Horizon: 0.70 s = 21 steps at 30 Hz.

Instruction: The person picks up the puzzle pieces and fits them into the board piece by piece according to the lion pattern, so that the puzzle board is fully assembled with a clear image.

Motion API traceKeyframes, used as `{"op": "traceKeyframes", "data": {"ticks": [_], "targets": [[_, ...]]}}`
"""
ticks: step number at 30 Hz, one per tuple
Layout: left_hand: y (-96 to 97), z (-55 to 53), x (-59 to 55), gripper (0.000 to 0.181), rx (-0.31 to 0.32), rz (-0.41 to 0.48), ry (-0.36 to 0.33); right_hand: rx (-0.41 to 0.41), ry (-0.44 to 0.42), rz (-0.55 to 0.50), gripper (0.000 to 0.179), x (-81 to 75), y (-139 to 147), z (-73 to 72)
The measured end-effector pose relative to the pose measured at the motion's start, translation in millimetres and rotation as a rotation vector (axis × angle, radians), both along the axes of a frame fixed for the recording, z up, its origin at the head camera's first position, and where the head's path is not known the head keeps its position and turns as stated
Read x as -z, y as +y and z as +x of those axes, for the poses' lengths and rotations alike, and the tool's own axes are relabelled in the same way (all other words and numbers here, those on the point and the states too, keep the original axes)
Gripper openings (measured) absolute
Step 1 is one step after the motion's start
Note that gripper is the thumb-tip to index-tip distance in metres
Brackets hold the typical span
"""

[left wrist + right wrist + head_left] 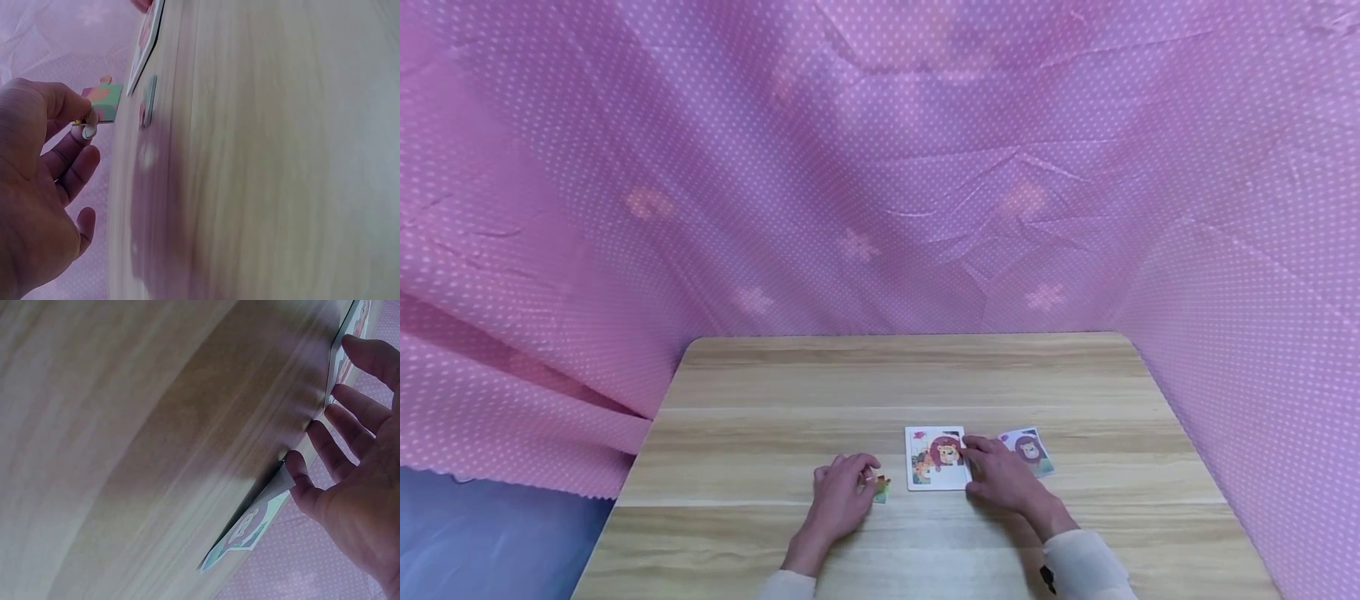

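Note:
My left hand [842, 500] pinches a green and orange jigsaw piece [107, 100] between thumb and index finger, raised over the table. Close by, another flat piece [148, 103] lies on the wood. A square white-framed puzzle board [938, 483] is to the right of that hand, its lion picture partly filled in and its right part hidden. My right hand [1003, 475] rests along the board's right edge, fingers extended. Its little finger touches the corner of a printed lion card [250, 522], which lies partly beneath the hand.
The light wooden table [775, 383] has rounded far corners. Pink dotted cloth [880, 208] hangs behind the table and along both sides. A blue-grey surface [490, 533] shows below the cloth at the lower left.

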<state>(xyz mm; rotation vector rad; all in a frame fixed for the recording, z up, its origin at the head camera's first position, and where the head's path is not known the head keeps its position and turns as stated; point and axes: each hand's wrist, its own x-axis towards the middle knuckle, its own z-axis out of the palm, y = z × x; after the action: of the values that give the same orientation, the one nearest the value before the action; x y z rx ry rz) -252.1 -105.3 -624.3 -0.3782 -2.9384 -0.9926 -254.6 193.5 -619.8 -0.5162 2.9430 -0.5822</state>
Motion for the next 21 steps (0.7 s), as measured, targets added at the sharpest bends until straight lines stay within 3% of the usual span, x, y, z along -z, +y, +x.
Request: {"op": "traceKeyframes", "data": {"ticks": [9,21], "targets": [[22.5,-5.9,0.5,0.009,0.075,0.014,0.028,-0.012,0.024,0.027,0.059,1.5,-1,-3.3],[49.8,-10.6,10.1,0.005,0.128,0.008,0.067,-0.007,0.040,0.023,0.059,1.4,-1,-1.8]]}}
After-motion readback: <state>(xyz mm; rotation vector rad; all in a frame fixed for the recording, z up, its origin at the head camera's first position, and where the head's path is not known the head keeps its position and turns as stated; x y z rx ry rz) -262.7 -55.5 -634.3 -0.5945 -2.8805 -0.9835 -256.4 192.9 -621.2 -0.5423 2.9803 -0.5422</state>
